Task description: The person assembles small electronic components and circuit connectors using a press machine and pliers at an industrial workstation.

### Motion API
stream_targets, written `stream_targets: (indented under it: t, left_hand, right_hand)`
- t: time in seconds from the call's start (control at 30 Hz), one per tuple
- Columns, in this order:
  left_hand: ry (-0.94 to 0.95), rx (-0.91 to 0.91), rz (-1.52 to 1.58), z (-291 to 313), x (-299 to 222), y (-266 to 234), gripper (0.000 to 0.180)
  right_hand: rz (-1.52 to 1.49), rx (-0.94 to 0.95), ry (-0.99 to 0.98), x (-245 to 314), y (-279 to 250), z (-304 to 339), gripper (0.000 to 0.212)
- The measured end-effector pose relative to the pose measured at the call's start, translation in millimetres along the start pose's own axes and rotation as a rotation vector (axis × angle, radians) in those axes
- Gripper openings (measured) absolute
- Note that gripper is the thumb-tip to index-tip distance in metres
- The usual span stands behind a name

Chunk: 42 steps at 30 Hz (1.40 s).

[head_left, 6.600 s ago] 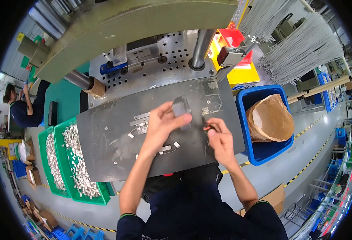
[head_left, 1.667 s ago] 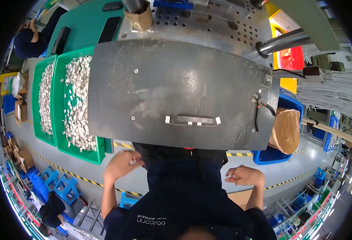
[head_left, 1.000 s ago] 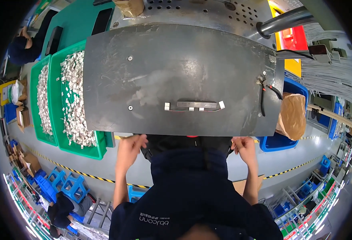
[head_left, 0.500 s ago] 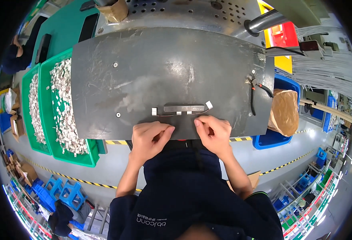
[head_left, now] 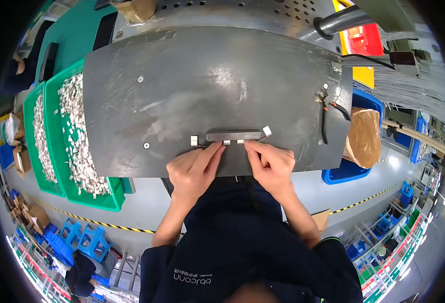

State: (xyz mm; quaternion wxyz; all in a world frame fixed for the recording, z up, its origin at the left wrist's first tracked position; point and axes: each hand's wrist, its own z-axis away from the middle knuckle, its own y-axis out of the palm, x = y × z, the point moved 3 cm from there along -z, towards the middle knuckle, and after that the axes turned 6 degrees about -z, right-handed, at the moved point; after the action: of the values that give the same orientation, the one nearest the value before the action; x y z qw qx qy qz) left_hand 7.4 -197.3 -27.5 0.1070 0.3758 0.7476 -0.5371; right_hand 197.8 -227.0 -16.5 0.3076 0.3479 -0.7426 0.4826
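Dark grey scuffed metal table (head_left: 182,60); green plastic bins (head_left: 117,194) of small pieces at left, black-and-red pliers (head_left: 324,125) at right. Thin wire strip with small white blocks (head_left: 240,142) on table, along near side of dark straight metal bar (head_left: 233,135). Left hand (head_left: 189,167), right hand (head_left: 274,165): fingertips at inner blocks; pinch or mere touch, cannot tell. Advice: light, even fingertip pressure, wire untwisted, both inner blocks level, no tugging outer ends.
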Motion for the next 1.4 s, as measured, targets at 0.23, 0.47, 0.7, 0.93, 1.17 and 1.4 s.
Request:
stream_targets:
  t: [0.23,0.47,0.7,0.93,1.17,1.4]
  left_hand:
    - [-0.093,0.132,0.159,-10.4,-2.2,-10.3,0.011]
    - [-0.334,0.252,0.605,-12.0,-8.4,-44.9,0.015]
    - [-0.484,0.077,0.786,-10.5,-12.4,-50.4,0.014]
    - [-0.707,-0.355,0.231,15.6,114.2,-195.5,0.011]
    - [-0.824,-0.545,-0.555,81.3,368.1,-385.6,0.028]
    - [-0.829,0.232,-0.166,33.9,317.5,-220.6,0.050]
  right_hand:
    - [-0.059,0.092,0.074,-3.3,-5.8,-2.6,0.015]
    - [-0.177,0.131,-0.031,8.6,-11.5,3.1,0.013]
    - [-0.250,0.120,-0.150,30.5,27.9,-18.3,0.011]
    - [-0.343,0.374,-0.143,26.1,44.6,-18.7,0.014]
    - [-0.366,0.464,-0.108,25.6,48.0,-20.7,0.014]
    - [-0.314,0.441,-0.072,25.2,46.5,-18.8,0.013]
